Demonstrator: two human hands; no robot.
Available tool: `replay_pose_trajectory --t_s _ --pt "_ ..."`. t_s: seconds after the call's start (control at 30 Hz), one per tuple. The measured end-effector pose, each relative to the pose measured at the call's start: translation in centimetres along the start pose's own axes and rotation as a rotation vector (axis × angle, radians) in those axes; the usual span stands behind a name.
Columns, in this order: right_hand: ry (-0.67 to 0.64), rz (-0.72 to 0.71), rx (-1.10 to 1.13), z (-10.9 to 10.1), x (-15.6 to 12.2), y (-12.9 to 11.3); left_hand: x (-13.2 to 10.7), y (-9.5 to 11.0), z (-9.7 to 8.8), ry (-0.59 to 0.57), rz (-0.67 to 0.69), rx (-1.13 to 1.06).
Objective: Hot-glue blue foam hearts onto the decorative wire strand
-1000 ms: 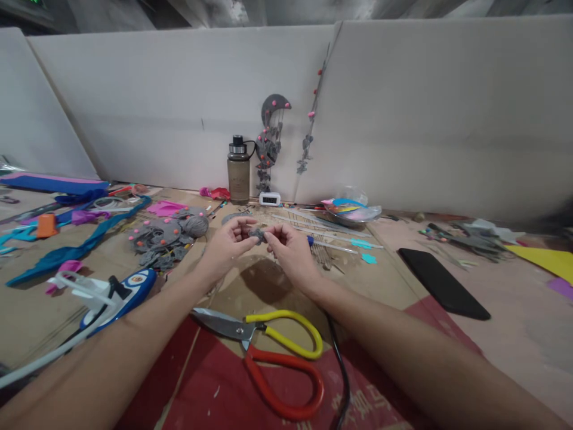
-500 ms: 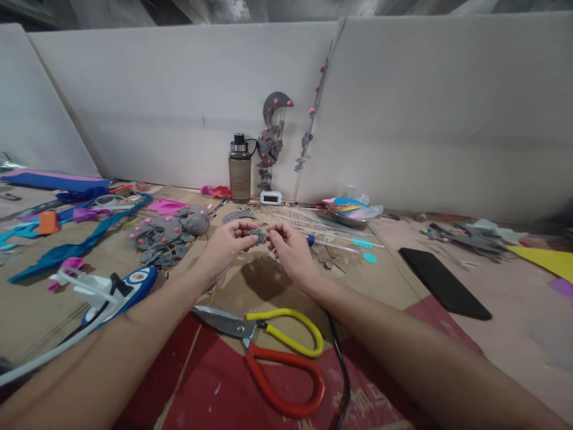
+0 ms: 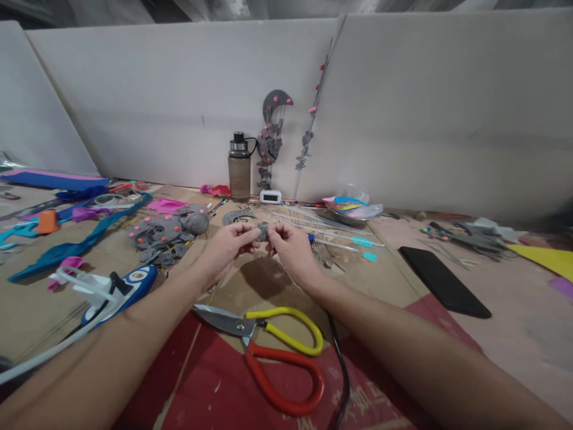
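Left hand (image 3: 228, 242), right hand (image 3: 290, 248) pinch grey felt piece (image 3: 262, 232) (fingertips only, other fingers curled); loose grip could drop it onto table (image 3: 514, 298).

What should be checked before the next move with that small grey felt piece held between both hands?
1. Grip on the small grey felt piece: pinched by left hand and right hand, ok.
2. Felt piece raised off the cardboard-covered table: ok.
3. Scissors with yellow and red handles: lying shut between the forearms, untouched, ok.
4. Black cable: right beside the right forearm, not ok, may snag.
5. Blue and white corded tool switched off: cannot tell.
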State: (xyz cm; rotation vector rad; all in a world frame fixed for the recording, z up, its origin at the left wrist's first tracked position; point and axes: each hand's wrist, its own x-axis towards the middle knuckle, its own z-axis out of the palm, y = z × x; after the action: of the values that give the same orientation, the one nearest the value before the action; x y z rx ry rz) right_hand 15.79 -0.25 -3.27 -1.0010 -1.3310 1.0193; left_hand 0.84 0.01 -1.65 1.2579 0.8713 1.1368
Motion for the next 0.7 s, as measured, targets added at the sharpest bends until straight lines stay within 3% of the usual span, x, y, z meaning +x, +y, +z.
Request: replay_pose_trajectory --t_s 0.23,0.37,0.7 --pt "-0.01 -0.039 -0.047 0.0 0.3 0.6 -0.1 0.3 0.0 0.052 0.038 0.266" --pt "-0.051 -0.029 -0.177 -0.1 0.2 0.6 -0.1 0.4 -0.2 -0.001 0.076 0.447" --pt "-0.063 0.033 0.121 0.3 0.1 0.3 0.7 0.2 -1.1 -0.003 -0.033 -0.054"
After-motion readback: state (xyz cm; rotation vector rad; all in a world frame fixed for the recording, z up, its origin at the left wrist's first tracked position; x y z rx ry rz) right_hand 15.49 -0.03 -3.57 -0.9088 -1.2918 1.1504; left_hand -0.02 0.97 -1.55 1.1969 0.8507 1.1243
